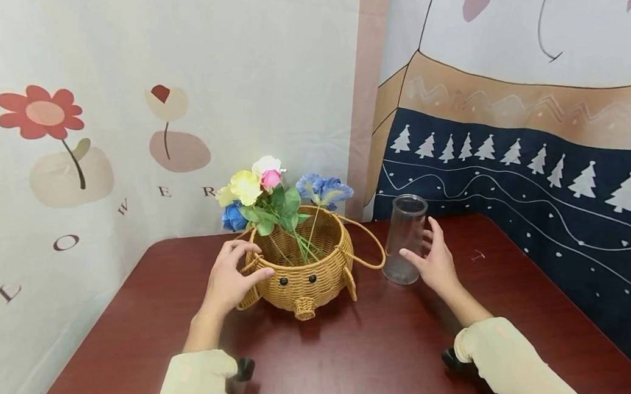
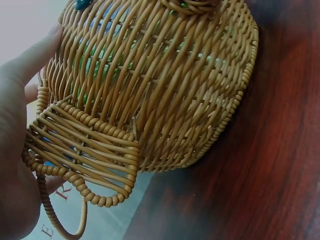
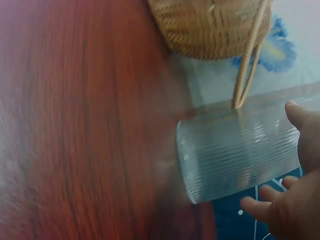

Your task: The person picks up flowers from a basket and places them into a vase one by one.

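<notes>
Pre-grasping, prob.: my L hand (image 1: 228, 279) wide at basket (image 1: 327, 286), R hand (image 1: 437, 263) wide by clear vase (image 1: 404, 244). Next prob. needs R grip.

Basket (image 1: 300, 288) woven from ridged wicker strands, clear vase (image 1: 403, 239) ribbed and glossy, tabletop (image 1: 338, 366) finished in smooth, glossy wood grain, backdrop (image 1: 257, 73) made of matt printed cloth

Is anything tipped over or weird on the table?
Nothing looks spilled or tipped: the clear vase stands upright, and the flowers stand in the basket. Only its black eyes and snout look funny, like an animal's.
</notes>
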